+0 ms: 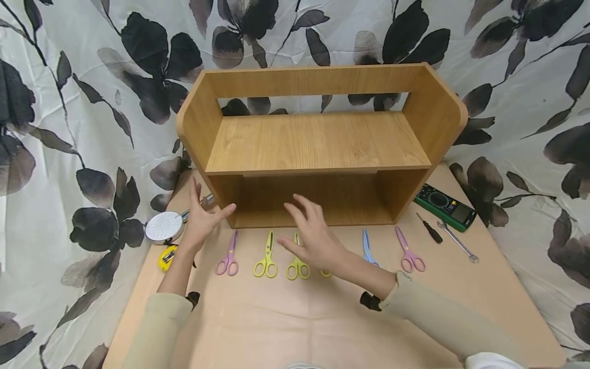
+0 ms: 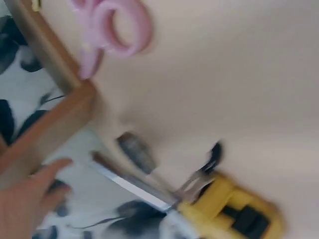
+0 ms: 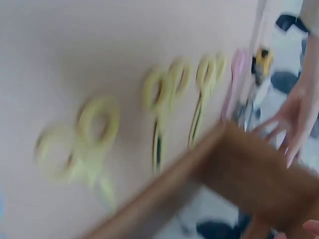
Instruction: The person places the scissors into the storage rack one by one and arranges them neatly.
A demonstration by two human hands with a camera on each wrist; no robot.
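Observation:
A wooden shelf unit [image 1: 318, 143] with two levels stands at the back of the table. My left hand [image 1: 200, 220] is at its lower left side with thumb and fingers spread, holding nothing. In front of the lower compartment, my right hand [image 1: 315, 236] hovers over the scissors, fingers extended and nothing held. A row of scissors lies before the shelf: pink scissors [image 1: 232, 249], yellow scissors [image 1: 268, 248], more yellow scissors [image 1: 297, 261] partly hidden by the right hand, blue scissors [image 1: 366, 246] and another pink pair [image 1: 403, 245]. Yellow scissors [image 3: 89, 162] appear blurred in the right wrist view.
Left of the shelf lie a round white dotted-faced object [image 1: 163, 226] and a yellow tape measure [image 2: 214, 204]. To the right are a green multimeter [image 1: 444, 205], a black-handled screwdriver [image 1: 432, 231] and a wrench [image 1: 458, 242]. Floral cloth [image 1: 92, 138] surrounds the table.

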